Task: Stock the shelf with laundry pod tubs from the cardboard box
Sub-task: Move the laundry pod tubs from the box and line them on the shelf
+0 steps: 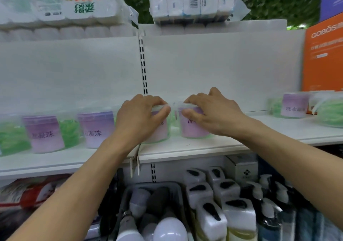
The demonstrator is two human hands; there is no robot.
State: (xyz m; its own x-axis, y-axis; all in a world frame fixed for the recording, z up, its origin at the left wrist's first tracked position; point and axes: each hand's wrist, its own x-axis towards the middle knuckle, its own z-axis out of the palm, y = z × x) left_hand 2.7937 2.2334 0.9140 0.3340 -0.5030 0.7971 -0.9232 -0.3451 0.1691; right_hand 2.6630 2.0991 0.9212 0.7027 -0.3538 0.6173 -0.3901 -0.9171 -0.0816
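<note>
Hands [141, 112] [209, 110] each gripping a tub [159, 129] [193, 127] side by side on shelf [204, 148], neighbouring tubs [96, 129] left, orange box [323, 58] right

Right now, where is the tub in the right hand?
In the head view, the tub stands mid-shelf, right of the slotted upright, beside the left hand's tub, gripped at its lid by the right hand.

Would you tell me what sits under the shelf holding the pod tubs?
Under the shelf: a bin of light bulbs and pump bottles; the arms hide some.
</note>
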